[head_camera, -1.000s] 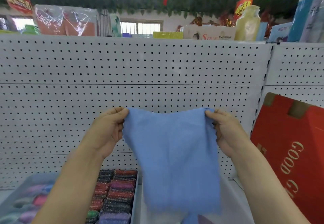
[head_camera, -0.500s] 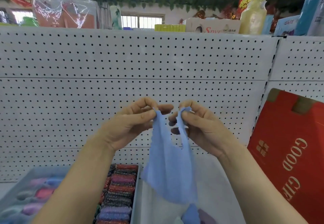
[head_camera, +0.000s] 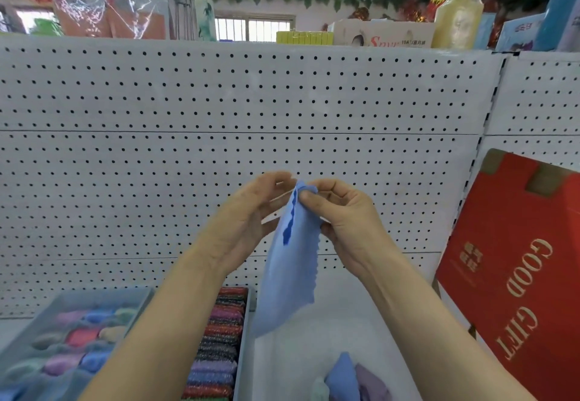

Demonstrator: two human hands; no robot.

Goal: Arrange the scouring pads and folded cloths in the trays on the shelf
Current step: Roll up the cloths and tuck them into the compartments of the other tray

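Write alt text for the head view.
A left hand and right hand pinch the top of a light blue cloth hanging folded before a white pegboard. Below: a tray of scouring pads, a white tray with cloths; a red box at right.

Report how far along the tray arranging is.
Done: scouring pads sit packed in a row. In hand: left hand and right hand pinch a blue cloth, doubled over, above the right tray. Left: finish folding it and lay it by the few cloths there.

Soft matt blue cloth (head_camera: 290, 275); glittery scouring pads (head_camera: 219, 338); glossy red box (head_camera: 514, 275).
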